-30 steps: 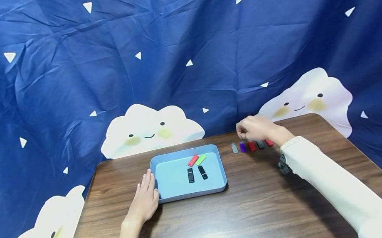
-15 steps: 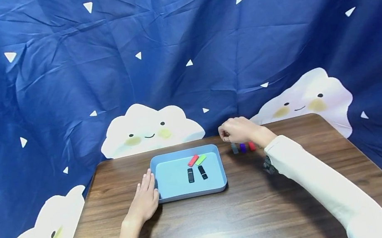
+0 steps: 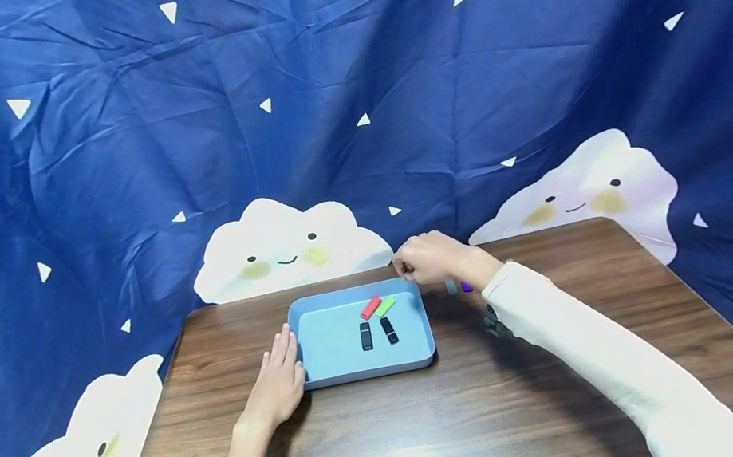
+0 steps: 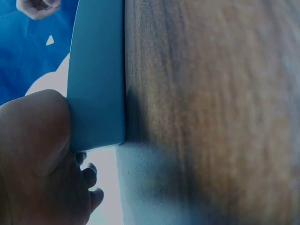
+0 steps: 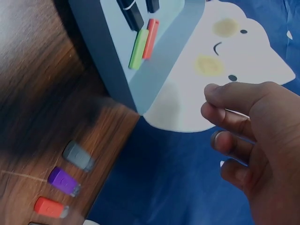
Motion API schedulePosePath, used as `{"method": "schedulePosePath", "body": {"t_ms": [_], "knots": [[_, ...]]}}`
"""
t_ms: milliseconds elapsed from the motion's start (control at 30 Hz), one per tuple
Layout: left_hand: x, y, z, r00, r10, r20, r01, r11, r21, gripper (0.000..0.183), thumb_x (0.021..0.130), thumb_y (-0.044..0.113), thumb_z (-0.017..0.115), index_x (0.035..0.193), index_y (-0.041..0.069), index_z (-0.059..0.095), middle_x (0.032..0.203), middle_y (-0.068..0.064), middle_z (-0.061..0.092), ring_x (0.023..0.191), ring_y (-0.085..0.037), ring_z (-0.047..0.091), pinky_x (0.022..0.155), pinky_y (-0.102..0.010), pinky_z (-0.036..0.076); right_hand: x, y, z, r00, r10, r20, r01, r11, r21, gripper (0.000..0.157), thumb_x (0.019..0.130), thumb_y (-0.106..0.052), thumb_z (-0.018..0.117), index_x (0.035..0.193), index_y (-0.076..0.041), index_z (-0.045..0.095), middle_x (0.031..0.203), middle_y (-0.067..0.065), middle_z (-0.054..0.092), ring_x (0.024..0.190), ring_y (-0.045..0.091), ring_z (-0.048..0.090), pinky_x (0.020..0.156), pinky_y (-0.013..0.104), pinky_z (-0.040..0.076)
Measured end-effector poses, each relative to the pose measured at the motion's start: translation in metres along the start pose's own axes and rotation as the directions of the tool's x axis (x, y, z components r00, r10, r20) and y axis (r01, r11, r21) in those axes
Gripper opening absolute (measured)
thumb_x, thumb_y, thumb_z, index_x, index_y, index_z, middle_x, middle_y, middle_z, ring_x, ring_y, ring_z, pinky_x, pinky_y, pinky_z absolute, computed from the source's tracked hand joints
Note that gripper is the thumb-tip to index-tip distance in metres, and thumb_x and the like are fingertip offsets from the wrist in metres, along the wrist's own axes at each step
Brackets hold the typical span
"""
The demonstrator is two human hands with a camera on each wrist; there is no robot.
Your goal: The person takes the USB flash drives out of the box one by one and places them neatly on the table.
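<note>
Right hand (image 3: 431, 256) moved left to far-right corner of light-blue rectangular plastic tray (image 3: 327, 340); fingers curled, can't tell if pinching. Slim red plastic stick (image 3: 370, 308) inside tray, apart from fingertips. Left hand (image 3: 278, 385) straight-fingered against tray.

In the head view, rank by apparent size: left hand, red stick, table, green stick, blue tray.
1. Table
2. Blue tray
3. Left hand
4. Red stick and green stick: too alike to rank
</note>
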State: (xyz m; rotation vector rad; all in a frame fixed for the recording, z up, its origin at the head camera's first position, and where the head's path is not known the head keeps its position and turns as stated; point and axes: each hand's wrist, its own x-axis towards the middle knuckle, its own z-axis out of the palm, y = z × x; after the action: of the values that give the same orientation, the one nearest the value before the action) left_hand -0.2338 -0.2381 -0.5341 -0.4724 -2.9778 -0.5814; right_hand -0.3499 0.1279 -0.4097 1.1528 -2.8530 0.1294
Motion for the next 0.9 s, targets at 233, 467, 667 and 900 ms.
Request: {"method": "schedulePosePath", "body": {"t_ms": [233, 467, 667, 900], "knots": [[0.001, -0.002, 0.001, 1.0, -0.023, 0.022, 0.022, 0.999, 0.033, 0.061, 0.111, 0.017, 0.039, 0.164, -0.011, 0.026, 0.177, -0.023, 0.017, 0.163, -0.047, 0.022, 0.13, -0.067, 0.022, 0.01, -0.013, 0.003, 0.999, -0.027, 0.03, 0.027, 1.0, 0.012, 0.019, 0.097, -0.013, 0.069, 0.081, -0.023, 0.069, 0.076, -0.01, 0.062, 0.069, 0.009, 0.054, 0.062, 0.029, 0.047], [0.001, 0.002, -0.003, 1.0, -0.018, 0.02, 0.017, 1.0, 0.026, 0.06, 0.11, 0.014, 0.04, 0.162, -0.014, 0.028, 0.175, -0.028, 0.02, 0.161, -0.05, 0.023, 0.128, -0.071, 0.023, 0.019, -0.024, 0.005, 0.998, -0.061, 0.029, 0.061, 0.998, 0.009, 0.018, 0.096, -0.011, 0.069, 0.081, -0.021, 0.069, 0.077, -0.008, 0.063, 0.067, 0.01, 0.054, 0.061, 0.029, 0.044], [0.001, 0.005, -0.006, 0.999, -0.04, 0.037, 0.038, 0.998, 0.049, 0.06, 0.111, 0.013, 0.042, 0.163, -0.013, 0.027, 0.176, -0.025, 0.018, 0.162, -0.048, 0.022, 0.13, -0.068, 0.022, 0.026, -0.03, 0.007, 0.996, -0.082, 0.029, 0.082, 0.997, 0.005, 0.02, 0.095, -0.01, 0.07, 0.078, -0.021, 0.067, 0.074, -0.008, 0.06, 0.066, 0.011, 0.051, 0.06, 0.028, 0.04], [0.001, 0.004, -0.003, 1.0, -0.021, 0.024, 0.02, 0.999, 0.026, 0.061, 0.109, 0.014, 0.039, 0.161, -0.014, 0.028, 0.175, -0.028, 0.02, 0.161, -0.051, 0.023, 0.128, -0.071, 0.022, 0.036, -0.035, 0.013, 0.995, -0.075, 0.062, 0.076, 0.997, -0.015, 0.019, 0.094, -0.013, 0.072, 0.078, -0.022, 0.068, 0.076, -0.009, 0.061, 0.072, 0.011, 0.052, 0.063, 0.03, 0.044]]}}
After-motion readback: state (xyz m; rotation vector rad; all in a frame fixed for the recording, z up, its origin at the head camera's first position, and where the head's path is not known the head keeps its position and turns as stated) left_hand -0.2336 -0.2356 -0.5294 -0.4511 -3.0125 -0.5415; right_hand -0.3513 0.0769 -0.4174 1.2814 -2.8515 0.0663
